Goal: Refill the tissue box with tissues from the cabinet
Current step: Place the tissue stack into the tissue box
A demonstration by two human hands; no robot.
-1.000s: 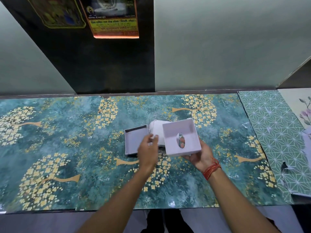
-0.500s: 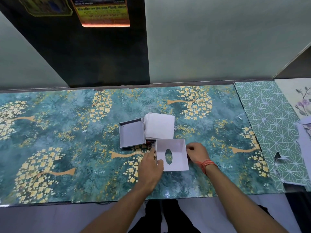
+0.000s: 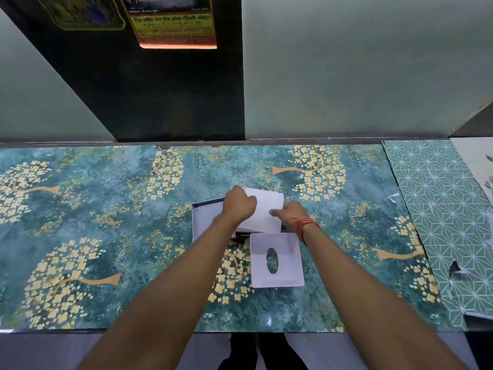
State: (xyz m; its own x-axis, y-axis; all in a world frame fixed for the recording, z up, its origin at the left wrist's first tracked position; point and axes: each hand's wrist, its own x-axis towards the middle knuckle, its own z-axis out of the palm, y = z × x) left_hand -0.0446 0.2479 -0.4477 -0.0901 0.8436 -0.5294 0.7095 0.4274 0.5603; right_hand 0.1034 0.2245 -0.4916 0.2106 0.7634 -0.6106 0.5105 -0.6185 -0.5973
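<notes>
A white stack of tissues (image 3: 266, 209) lies at the middle of the counter, tilted. My left hand (image 3: 240, 204) grips its left edge and my right hand (image 3: 290, 213) grips its right edge. The open white box base (image 3: 206, 220) sits just left of the stack, partly hidden under my left forearm. The box lid (image 3: 276, 259), white with an oval slot, lies inside-up on the counter in front of the stack, touched by neither hand.
The counter (image 3: 106, 222) has a glossy teal cover with yellow flowers. A green geometric sheet (image 3: 440, 209) covers its right end. A dark wall panel with posters (image 3: 170, 22) stands behind. The counter's front edge is close to my body.
The lid has been set down on the counter and both hands have let go of it. Both hands moved forward and took hold of the tissue stack.
</notes>
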